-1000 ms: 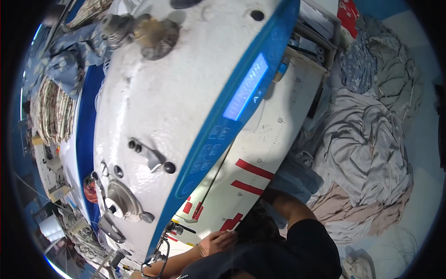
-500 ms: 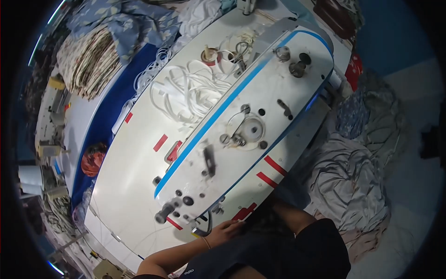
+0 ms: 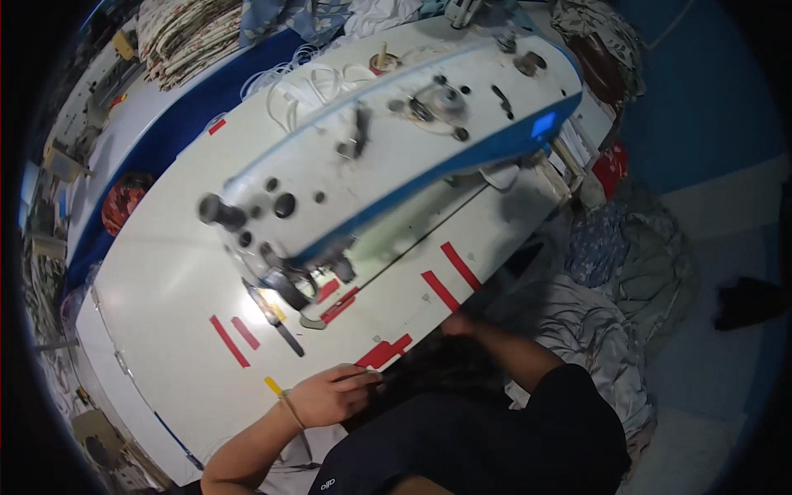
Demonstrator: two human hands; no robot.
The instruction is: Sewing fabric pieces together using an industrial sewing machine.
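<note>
A white and blue sewing machine stands on a pale sewing table. My left hand is at the table's front edge, beside a red tape patch. Its fingers are bent and close together; whatever they may hold is hidden. A thin band circles that wrist. My right hand is in shadow at the edge, farther right, with its fingers hidden. The presser foot area is ahead of my left hand, apart from it. A dark strip lies in front of it.
White tape loops lie behind the machine. Folded patterned cloth is piled at the far left, past a blue trough. Crumpled grey fabric heaps at the right. A red bundle sits at the left.
The view has shifted, so the machine appears higher and farther left, showing its needle end. My left hand appears farther left, its fingers more bent. My right hand stays largely hidden at the table edge.
</note>
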